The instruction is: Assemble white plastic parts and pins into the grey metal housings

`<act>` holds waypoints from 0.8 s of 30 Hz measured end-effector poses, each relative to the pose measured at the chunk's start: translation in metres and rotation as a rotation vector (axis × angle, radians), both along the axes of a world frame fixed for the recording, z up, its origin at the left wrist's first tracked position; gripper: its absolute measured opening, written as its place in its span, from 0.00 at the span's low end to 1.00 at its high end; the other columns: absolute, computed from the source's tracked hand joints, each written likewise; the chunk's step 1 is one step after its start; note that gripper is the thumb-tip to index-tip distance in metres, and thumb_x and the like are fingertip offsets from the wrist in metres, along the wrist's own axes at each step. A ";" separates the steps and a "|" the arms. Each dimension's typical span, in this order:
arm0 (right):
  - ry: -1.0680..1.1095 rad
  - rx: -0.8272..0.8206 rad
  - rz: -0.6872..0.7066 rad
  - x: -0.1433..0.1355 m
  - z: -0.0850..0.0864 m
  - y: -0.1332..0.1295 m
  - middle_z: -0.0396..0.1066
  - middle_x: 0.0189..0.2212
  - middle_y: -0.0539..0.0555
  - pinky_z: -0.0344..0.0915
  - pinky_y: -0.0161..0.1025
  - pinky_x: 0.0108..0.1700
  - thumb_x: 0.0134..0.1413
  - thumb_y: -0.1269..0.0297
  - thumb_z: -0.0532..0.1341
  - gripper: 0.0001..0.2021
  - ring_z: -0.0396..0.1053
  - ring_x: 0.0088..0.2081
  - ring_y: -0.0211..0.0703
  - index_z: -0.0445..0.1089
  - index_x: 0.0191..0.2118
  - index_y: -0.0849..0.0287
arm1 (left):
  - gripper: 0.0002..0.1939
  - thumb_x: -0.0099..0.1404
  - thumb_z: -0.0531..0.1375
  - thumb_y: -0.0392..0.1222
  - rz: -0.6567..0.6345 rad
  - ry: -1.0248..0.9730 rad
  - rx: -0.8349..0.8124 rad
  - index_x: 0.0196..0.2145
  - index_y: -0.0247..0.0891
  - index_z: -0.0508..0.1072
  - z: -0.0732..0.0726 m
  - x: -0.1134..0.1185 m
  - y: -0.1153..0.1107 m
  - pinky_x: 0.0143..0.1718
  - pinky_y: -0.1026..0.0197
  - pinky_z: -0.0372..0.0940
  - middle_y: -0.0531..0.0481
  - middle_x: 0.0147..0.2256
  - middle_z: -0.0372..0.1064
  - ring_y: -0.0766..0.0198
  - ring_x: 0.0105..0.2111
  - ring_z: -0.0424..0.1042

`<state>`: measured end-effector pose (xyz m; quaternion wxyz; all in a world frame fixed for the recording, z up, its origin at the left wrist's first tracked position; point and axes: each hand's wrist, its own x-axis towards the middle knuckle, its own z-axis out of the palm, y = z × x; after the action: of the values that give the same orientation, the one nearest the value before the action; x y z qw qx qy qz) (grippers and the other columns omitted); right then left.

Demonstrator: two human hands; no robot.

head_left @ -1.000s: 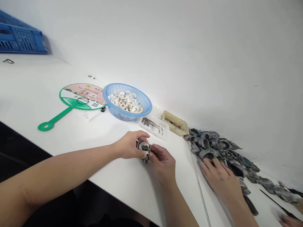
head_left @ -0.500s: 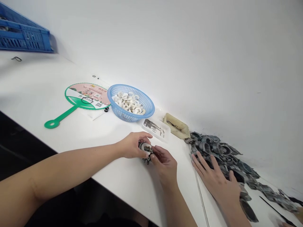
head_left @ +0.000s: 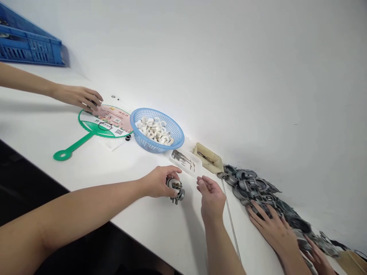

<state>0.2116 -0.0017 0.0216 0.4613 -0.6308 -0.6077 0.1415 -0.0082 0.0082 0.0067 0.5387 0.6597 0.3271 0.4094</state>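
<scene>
A blue crate (head_left: 30,47) is seen at upper left, by the pale wall (head_left: 243,76). A green-handled fan (head_left: 110,114), printed in pink and white, is laid flat; a thin black ring (head_left: 104,130) is set on it. A small dark ring (head_left: 113,96) is noted beyond. Slim tools (head_left: 206,156) are held in a yellowish box (head_left: 207,164)

got my left hand (head_left: 160,181) curled in a C | right hand (head_left: 212,193) pinched, well apart | left forearm (head_left: 86,202) stretched long
</scene>
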 end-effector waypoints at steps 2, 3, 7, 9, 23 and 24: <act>-0.110 -0.049 -0.011 0.004 0.015 0.024 0.74 0.37 0.62 0.71 0.44 0.39 0.50 0.54 0.58 0.20 0.73 0.38 0.50 0.68 0.44 0.64 | 0.36 0.43 0.68 0.38 -0.004 0.010 0.003 0.51 0.39 0.64 0.000 0.000 0.001 0.40 0.58 0.66 0.46 0.43 0.69 0.57 0.42 0.68; -0.248 -0.109 0.000 0.004 0.023 0.037 0.74 0.38 0.62 0.70 0.42 0.39 0.51 0.54 0.56 0.21 0.73 0.38 0.48 0.67 0.45 0.66 | 0.36 0.43 0.68 0.39 -0.007 0.013 -0.002 0.51 0.39 0.64 0.000 0.000 0.001 0.39 0.59 0.66 0.46 0.43 0.69 0.57 0.41 0.68; -0.537 -0.244 0.096 -0.002 0.041 0.090 0.75 0.34 0.56 0.67 0.37 0.39 0.47 0.65 0.58 0.14 0.72 0.35 0.43 0.71 0.41 0.62 | 0.37 0.43 0.68 0.39 -0.017 0.011 -0.014 0.52 0.40 0.63 0.000 0.000 0.002 0.36 0.60 0.66 0.47 0.43 0.68 0.58 0.40 0.68; -0.679 -0.293 0.148 -0.008 0.042 0.110 0.75 0.33 0.54 0.65 0.37 0.41 0.42 0.70 0.60 0.11 0.71 0.37 0.44 0.74 0.36 0.58 | 0.36 0.43 0.67 0.39 -0.016 0.016 -0.005 0.52 0.40 0.64 0.001 0.000 0.002 0.36 0.61 0.66 0.47 0.43 0.69 0.57 0.40 0.68; -1.133 -0.383 0.276 -0.028 0.019 0.148 0.74 0.33 0.52 0.59 0.32 0.35 0.47 0.70 0.56 0.12 0.69 0.36 0.42 0.74 0.36 0.55 | 0.35 0.43 0.67 0.40 -0.009 0.043 0.068 0.51 0.39 0.65 0.004 -0.001 0.005 0.42 0.59 0.65 0.48 0.43 0.70 0.57 0.41 0.68; -1.156 -0.381 0.261 -0.029 0.018 0.150 0.74 0.33 0.53 0.59 0.33 0.35 0.47 0.70 0.55 0.12 0.69 0.36 0.43 0.74 0.35 0.56 | 0.35 0.43 0.67 0.40 -0.009 0.045 0.069 0.51 0.39 0.65 0.004 -0.001 0.005 0.42 0.59 0.65 0.48 0.43 0.69 0.57 0.42 0.68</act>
<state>0.1829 0.1482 0.0398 -0.0842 -0.5972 -0.7953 -0.0618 -0.0094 0.0131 0.0105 0.5100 0.6883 0.3220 0.4031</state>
